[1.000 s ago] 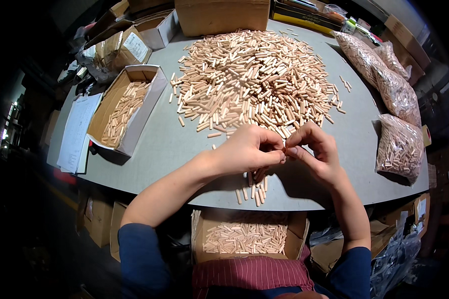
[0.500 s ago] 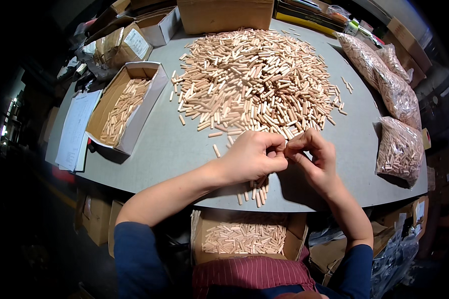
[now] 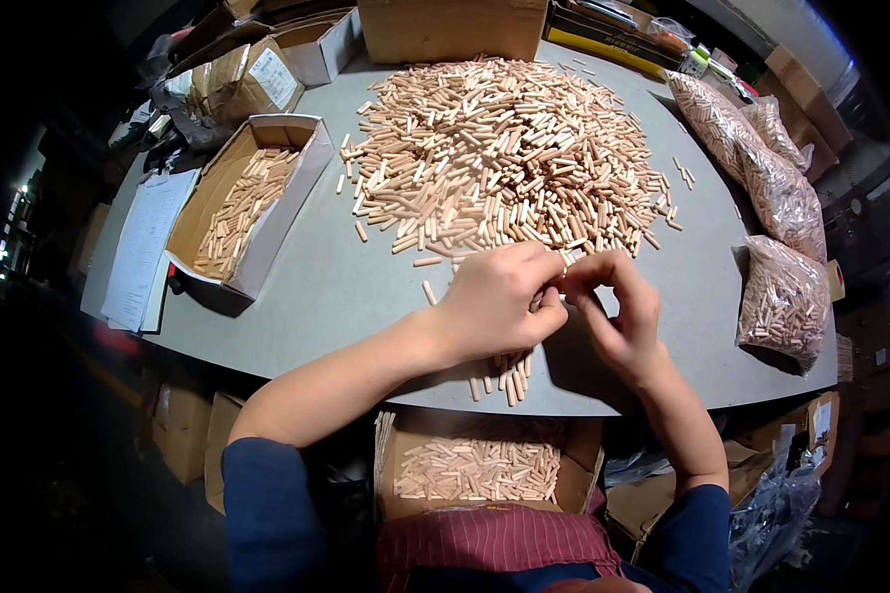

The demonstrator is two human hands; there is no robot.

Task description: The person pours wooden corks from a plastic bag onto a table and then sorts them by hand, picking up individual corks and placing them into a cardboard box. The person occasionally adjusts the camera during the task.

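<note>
A large heap of short wooden dowels (image 3: 504, 148) covers the middle of the grey table (image 3: 307, 336). At its near edge my left hand (image 3: 504, 301) is curled closed, thumb against the fingers. My right hand (image 3: 618, 306) meets it at the fingertips, thumb and forefinger pinched together. Whatever sits between the fingers is too small and hidden to make out. Below my left hand a small group of loose dowels (image 3: 512, 381) lies by the table's front edge, partly covered by the hand. An open cardboard box (image 3: 391, 474) below that edge holds many more dowels.
On the left stand a long open carton (image 3: 287, 212) of dowels and some papers (image 3: 148, 247). Clear plastic bags of dowels (image 3: 783, 301) line the right side. A cardboard box (image 3: 455, 30) stands behind the heap, and a taped parcel (image 3: 252, 84) sits at the back left.
Both hands stay together at the same spot, with only slight shifts of the fingers. The whole view has moved a little; the dowels look unchanged.
</note>
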